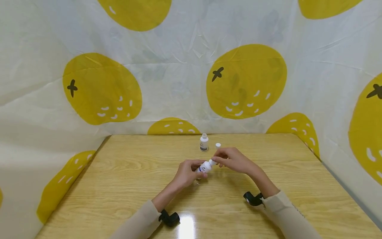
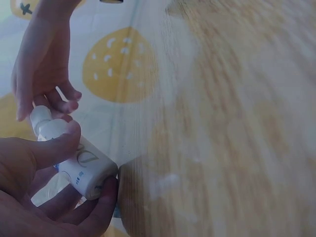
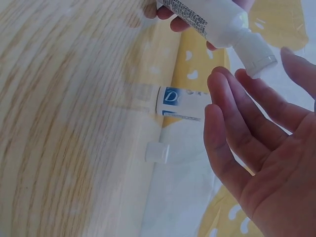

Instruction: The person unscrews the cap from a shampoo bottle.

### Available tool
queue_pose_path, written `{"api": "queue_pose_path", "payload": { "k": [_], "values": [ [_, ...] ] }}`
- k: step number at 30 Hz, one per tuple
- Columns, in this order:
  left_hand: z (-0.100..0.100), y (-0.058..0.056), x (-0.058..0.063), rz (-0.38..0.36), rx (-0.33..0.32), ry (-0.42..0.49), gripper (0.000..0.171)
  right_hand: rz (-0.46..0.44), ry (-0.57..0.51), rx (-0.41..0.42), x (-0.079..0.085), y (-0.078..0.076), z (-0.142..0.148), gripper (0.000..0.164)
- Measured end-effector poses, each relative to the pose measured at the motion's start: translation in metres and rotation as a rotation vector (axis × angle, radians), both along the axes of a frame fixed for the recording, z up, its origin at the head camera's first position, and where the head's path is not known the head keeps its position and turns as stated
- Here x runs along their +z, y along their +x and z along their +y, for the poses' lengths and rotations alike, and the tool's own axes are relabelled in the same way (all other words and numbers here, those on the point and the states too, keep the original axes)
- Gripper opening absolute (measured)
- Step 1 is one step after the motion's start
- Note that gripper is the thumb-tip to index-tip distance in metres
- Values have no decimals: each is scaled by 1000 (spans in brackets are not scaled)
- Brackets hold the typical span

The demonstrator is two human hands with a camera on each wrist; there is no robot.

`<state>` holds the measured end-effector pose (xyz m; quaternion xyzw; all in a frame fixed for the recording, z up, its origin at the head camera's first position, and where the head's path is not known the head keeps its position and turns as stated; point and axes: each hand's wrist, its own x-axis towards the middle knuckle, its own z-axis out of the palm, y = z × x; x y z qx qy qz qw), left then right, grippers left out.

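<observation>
My left hand (image 1: 187,173) grips a small white bottle (image 2: 89,165) round its body, tilted so its capped end points up toward my right hand (image 1: 234,160). On that end sits a white cap (image 3: 254,53). The right hand's thumb and fingers are spread loosely around the cap; in the right wrist view a small gap shows between the thumb and it. Behind the hands a second white bottle (image 1: 204,143) stands upright, its threaded neck bare. A loose white cap (image 3: 157,152) rests on the table close to that bottle.
All this is on a wood-grain table (image 1: 134,186). A white cloth (image 1: 176,83) printed with large yellow fruit hangs along the table's back and sides. On each wrist is a black camera, such as the one by the left sleeve (image 1: 140,219).
</observation>
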<state>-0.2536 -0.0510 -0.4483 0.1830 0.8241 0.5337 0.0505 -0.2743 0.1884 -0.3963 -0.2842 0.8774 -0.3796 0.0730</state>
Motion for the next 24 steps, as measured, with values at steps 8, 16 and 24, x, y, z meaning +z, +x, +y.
{"api": "queue_pose_path", "payload": {
  "k": [8,16,24],
  "values": [
    [1,0,1,-1,15,-9,45,-4,-27,30,1,1,0,20],
    [1,-1,1,-5,24,-8,46,55,-33,62,3,-1,-1,16],
    [1,0,1,-3,21,-25,46,51,-70,56,2,1,1,18]
  ]
}}
